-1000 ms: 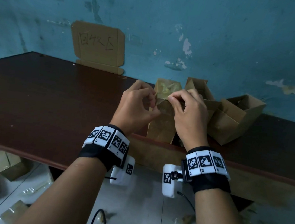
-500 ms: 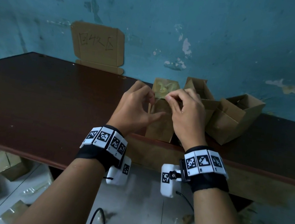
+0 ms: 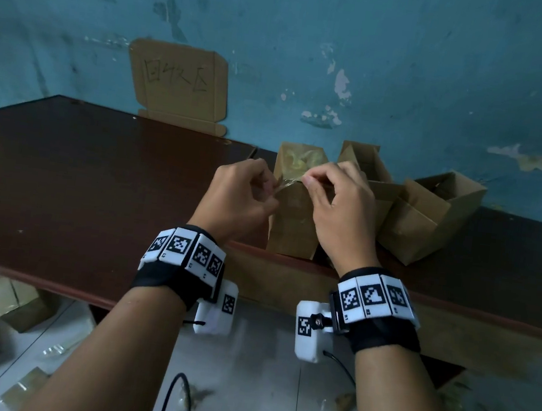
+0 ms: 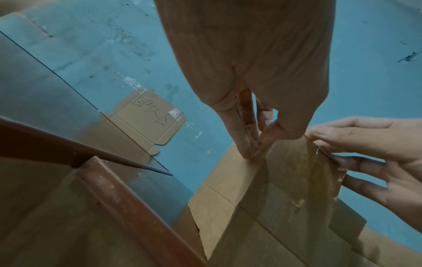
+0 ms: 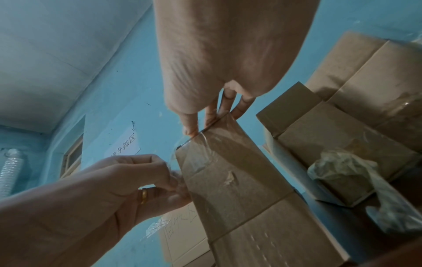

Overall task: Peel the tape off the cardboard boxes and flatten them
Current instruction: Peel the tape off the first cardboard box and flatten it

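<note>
- A dark brown surface (image 3: 73, 179) is set against a worn blue wall; its near edge is overhung by the wrists.
- Just past that edge, an upright cardboard box (image 3: 289, 227) is stood between the hands, long axis vertical.
- Clear tape (image 3: 287, 183) is stretched across its top edge, crinkled and partly lifted (glossy over the front face).
- The tape's loose end is pinched by the left hand (image 3: 240, 198), fingers curled, left of the box.
- The top rim is gripped by the right hand (image 3: 339, 213); a leftward pull seems due.
- Further back, opened boxes (image 3: 427, 216) lie to the right.
</note>
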